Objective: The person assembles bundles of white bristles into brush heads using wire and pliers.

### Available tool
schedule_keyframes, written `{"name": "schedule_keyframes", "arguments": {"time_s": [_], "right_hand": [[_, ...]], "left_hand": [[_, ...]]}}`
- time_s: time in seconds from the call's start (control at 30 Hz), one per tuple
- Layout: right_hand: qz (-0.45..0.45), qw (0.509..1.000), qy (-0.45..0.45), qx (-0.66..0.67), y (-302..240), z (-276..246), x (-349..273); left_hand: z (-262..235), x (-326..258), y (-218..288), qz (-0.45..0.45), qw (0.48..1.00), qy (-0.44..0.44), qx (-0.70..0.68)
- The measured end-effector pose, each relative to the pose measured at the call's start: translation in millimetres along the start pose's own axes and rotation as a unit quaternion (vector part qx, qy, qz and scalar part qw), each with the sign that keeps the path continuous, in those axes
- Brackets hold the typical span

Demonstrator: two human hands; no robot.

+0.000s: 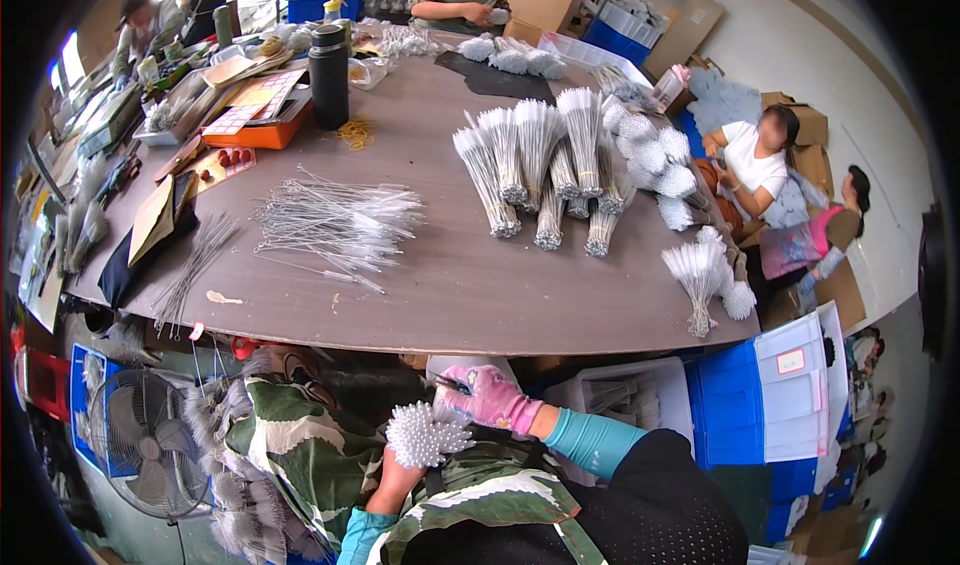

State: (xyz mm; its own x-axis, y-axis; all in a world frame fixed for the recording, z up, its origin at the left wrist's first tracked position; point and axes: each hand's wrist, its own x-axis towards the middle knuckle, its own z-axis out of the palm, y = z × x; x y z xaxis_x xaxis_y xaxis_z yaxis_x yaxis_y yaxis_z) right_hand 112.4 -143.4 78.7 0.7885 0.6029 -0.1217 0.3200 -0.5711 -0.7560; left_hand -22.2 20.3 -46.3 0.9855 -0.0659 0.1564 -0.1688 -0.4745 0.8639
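Note:
A bundle of white-bristled wire brushes (425, 437) is held over my lap, its rounded bristle ends facing up. My left hand (398, 479) is closed around the near side of it, with most of its fingers hidden. Just beyond the bundle, my right hand (490, 397), in a pink patterned glove, is closed with its fingertips by a small dark thing (453, 385) that I cannot make out. Loose wire brushes (340, 215) lie spread on the brown table (440, 310). Several tied brush bundles (540, 145) stand or lean together to their right.
A black flask (328, 77) stands beside an orange tray (262, 130) and yellow rubber bands (356, 133). Blue and white crates (740, 395) are at the right, a fan (150, 450) at the lower left. Several other people, including a person in white (755, 165), are around the table.

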Motion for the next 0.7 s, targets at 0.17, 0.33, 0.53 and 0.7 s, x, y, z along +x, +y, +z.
{"name": "schedule_keyframes", "arguments": {"time_s": [0.17,0.33,0.53,0.7], "right_hand": [[-0.029,0.999,-0.001,0.042,-20,-5,-9],[-0.053,0.995,0.022,0.08,-34,-1,-10],[-0.065,0.993,0.053,0.083,-27,16,-12],[0.001,0.99,0.034,0.136,-26,13,-15]], "left_hand": [[7,-1,-24,0.078,0.995,-0.036,0.054],[-1,7,9,0.054,0.992,0.024,0.115],[-5,22,16,0.082,0.994,-0.026,0.063],[-11,22,20,0.087,0.994,-0.058,0.021]]}}
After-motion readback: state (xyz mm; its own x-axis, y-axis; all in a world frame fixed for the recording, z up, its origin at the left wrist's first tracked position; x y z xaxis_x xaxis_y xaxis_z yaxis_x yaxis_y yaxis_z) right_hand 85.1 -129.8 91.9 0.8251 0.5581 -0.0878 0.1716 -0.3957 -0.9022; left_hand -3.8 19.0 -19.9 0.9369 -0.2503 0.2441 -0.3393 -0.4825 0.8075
